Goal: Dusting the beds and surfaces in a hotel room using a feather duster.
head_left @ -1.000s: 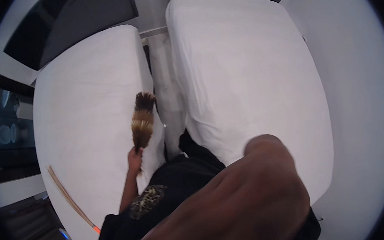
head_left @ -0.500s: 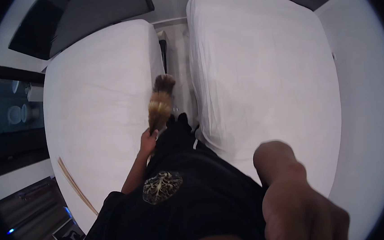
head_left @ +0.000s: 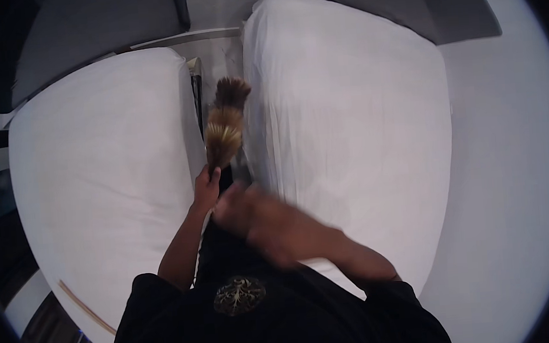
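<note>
My left hand point(head_left: 207, 188) is closed around the lower end of a feather duster point(head_left: 225, 131). The duster's tiers run from tan to dark brown, with its tip pointing away from me over the gap between two beds. Close beside it, slightly nearer to me, is my right hand point(head_left: 252, 221), smeared by motion. Its fingers cannot be made out. White sheets cover the left bed point(head_left: 100, 166) and the right bed point(head_left: 355, 133).
Thin light wooden sticks point(head_left: 86, 307) lie on the near left part of the left bed. Dark grey headboard panels point(head_left: 108, 30) stand behind the beds. A dark upright object point(head_left: 196, 90) is against the left bed's inner side. A white wall point(head_left: 499, 154) bounds the right.
My right hand has swung from the lower right in toward my left hand. The duster has stayed in my left hand. The view has shifted, with the beds moving left in it.
</note>
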### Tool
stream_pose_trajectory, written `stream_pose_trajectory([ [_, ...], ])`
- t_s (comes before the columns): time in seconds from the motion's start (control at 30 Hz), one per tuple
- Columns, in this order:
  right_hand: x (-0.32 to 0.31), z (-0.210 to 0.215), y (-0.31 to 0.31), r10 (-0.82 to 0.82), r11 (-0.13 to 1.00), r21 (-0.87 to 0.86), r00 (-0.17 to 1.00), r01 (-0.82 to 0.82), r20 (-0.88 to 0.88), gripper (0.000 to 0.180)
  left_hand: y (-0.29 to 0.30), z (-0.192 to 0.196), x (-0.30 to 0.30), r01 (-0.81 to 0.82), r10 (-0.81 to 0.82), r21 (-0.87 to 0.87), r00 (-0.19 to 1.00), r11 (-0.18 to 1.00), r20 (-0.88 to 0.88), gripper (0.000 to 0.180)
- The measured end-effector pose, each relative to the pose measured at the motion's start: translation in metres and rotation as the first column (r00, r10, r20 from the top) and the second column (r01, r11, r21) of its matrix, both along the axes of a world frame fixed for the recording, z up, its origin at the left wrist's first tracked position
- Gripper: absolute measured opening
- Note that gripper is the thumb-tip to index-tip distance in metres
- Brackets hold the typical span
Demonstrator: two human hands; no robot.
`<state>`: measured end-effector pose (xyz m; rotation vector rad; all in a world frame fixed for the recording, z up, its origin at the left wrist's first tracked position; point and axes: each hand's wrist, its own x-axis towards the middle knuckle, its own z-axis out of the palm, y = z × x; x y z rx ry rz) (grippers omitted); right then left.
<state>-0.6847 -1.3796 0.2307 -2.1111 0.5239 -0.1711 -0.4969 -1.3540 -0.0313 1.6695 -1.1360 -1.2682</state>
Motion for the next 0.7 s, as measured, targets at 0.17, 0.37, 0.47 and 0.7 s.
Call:
stream_pose_trajectory([
  [0.17, -0.08, -0.145, -0.034, -0.961, 0.262, -0.496, 0.175, 0.828, -0.214, 0.058, -0.052, 0.031, -0.011, 0.05, -0.053, -0.183, 0.998, 0.982, -0.016, 0.033],
  [0.37, -0.051, -0.279, 0.073, -0.793, 0.084, -0.803, -0.449, 0.59, -0.413, 0.067, -0.076, 0.007, -0.061, -0.078, 0.054, -0.552, 0.997, 0.83, -0.059, 0.024],
  [0.47, -0.049, -0.322, 0.151, -0.89, -0.101, -0.847, -0.427, 0.522, -0.157, 0.063, -0.042, -0.064, -0.076, -0.042, 0.055, -0.393, 0.998, 0.919, 0.024, 0.026],
  [0.7, -0.071, -0.378, 0.363, -0.857, -0.082, -0.831, -0.464, 0.55, -0.223, 0.063, 0.187, -0.168, -0.051, -0.131, 0.122, 0.034, 0.972, 0.991, 0.201, 0.023],
])
